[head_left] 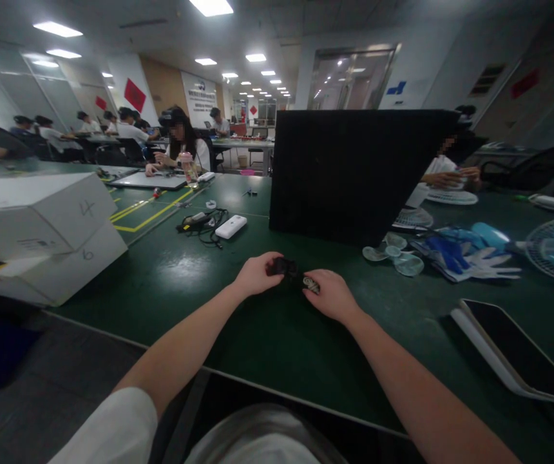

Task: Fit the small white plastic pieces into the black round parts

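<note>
My left hand (259,274) is closed around a small black part (285,266) just above the green table, in the middle of the head view. A short gap to its right, my right hand (331,294) pinches a small pale piece with a spiral pattern (311,284). Fingers hide much of both pieces, and their exact kind cannot be made out. The two held things look close together but apart.
A large black panel (344,174) stands ahead. White boxes (78,219) are at left. A white power bank (231,226) lies by tangled cables (202,222). To the right are fan blades (393,253), gloves (455,256) and a phone (518,348). Other people sit beyond.
</note>
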A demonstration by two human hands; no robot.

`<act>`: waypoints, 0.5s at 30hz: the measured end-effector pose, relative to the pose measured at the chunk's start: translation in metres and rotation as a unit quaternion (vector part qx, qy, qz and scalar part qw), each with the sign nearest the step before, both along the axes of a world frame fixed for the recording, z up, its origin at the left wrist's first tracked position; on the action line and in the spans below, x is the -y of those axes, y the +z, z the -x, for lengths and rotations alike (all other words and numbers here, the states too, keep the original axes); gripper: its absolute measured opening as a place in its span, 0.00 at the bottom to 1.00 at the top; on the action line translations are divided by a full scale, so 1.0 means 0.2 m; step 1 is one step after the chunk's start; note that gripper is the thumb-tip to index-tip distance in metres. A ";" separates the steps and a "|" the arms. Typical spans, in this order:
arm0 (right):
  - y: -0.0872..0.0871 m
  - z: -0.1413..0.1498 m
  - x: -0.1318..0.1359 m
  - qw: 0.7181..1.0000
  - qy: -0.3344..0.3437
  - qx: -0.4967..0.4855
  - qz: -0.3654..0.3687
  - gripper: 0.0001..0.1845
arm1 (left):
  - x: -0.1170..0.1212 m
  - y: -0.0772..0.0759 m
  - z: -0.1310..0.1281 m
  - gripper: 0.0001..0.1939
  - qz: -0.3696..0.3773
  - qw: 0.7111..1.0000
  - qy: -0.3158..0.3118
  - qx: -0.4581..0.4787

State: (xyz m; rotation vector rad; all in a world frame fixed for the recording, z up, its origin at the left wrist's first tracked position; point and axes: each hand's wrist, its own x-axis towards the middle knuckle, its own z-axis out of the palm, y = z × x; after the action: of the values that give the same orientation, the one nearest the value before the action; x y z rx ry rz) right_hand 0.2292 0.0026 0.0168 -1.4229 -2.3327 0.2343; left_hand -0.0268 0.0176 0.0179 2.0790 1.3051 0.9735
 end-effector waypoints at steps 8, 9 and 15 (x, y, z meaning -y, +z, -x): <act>0.00 0.02 -0.02 0.995 -0.085 0.011 0.048 0.09 | 0.01 -0.01 -0.03 0.30 0.039 0.999 0.004 0.001; -0.01 0.02 -0.03 0.995 -0.089 0.010 0.049 0.09 | 0.01 -0.02 -0.03 0.30 0.040 0.999 0.006 -0.003; 0.00 0.02 -0.03 0.993 -0.070 -0.091 -0.002 0.08 | 0.01 -0.05 -0.05 0.30 0.044 0.999 0.007 0.002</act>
State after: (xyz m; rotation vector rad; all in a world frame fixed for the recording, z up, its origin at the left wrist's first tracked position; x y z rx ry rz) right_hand 0.2252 0.0095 0.0171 -1.4884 -2.0776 0.3051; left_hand -0.0176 0.0165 0.0071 2.0042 1.3373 0.9094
